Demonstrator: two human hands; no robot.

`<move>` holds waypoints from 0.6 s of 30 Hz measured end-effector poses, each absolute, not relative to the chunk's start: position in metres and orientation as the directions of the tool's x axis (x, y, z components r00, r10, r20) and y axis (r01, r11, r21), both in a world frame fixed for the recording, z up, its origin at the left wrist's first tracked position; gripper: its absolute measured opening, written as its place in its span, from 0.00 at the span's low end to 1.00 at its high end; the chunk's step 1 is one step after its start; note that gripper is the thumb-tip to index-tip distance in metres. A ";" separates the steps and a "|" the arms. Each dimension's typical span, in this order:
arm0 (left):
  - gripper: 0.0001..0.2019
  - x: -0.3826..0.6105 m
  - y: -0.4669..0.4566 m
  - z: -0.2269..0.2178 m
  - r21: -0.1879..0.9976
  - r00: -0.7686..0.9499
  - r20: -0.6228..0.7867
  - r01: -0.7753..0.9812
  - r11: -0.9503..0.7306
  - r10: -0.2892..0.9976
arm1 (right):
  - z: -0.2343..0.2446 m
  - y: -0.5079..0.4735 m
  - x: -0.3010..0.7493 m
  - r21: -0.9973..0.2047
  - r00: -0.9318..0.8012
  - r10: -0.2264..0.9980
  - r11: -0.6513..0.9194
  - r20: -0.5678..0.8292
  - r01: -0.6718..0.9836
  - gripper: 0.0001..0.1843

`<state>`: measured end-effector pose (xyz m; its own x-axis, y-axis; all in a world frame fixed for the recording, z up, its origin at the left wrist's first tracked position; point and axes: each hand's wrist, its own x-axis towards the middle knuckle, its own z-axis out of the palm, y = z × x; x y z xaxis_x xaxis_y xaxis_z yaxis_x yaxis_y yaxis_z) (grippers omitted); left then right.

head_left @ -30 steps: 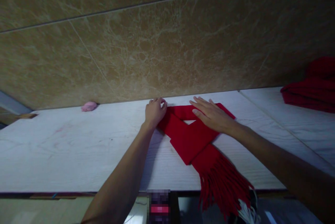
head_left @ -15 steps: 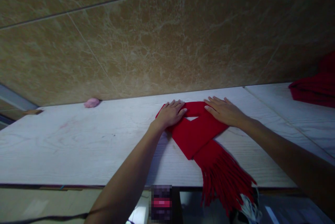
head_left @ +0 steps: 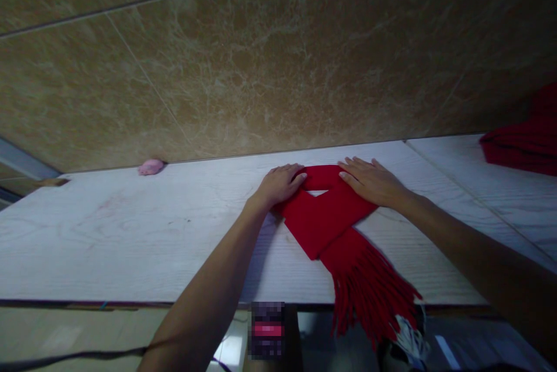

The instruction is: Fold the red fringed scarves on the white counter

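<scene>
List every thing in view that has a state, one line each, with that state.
red scarf: folded into a crossed shape, flat on the table, fringe hanging over the near edge.
left hand: open, palm down on the scarf's left fold.
right hand: open, flat on the scarf's right fold.
table: white, bearing the scarf.
pink lump: lying against the wall.
red cloth pile: heaped at far right.

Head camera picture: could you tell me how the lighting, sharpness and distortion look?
Head view: dim and bluish, darkening toward the corners; the table is brightest. Wide-angle stretch enlarges both forearms. The left hand, right hand and red scarf look fairly sharp; a pixelated patch sits at bottom centre.
</scene>
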<state>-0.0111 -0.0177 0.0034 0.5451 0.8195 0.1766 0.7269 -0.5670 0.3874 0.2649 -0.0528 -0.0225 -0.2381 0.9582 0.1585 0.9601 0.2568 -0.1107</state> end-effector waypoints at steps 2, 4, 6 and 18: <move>0.22 -0.016 -0.014 0.006 0.397 0.555 0.214 0.702 -0.591 0.804 | -0.022 -0.054 0.264 -0.112 -0.230 0.961 0.249 0.156 0.962 0.33; 0.21 -0.023 -0.009 0.008 0.403 0.540 0.279 0.685 -0.607 0.794 | -0.021 -0.054 0.262 -0.110 -0.225 0.961 0.244 0.160 0.964 0.33; 0.20 -0.029 -0.004 0.010 0.406 0.513 0.322 0.685 -0.605 0.796 | -0.020 -0.055 0.262 -0.104 -0.223 0.962 0.241 0.159 0.965 0.33; 0.24 -0.032 0.014 0.012 0.332 0.492 0.215 0.776 -0.537 0.844 | -0.018 -0.056 0.261 -0.082 -0.222 0.964 0.235 0.146 0.969 0.32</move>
<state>-0.0324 0.0144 0.0118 0.4917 0.8439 0.2147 0.7758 -0.5365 0.3320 0.2608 -0.0556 -0.0184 -0.2217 0.9641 0.1459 0.9686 0.2350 -0.0816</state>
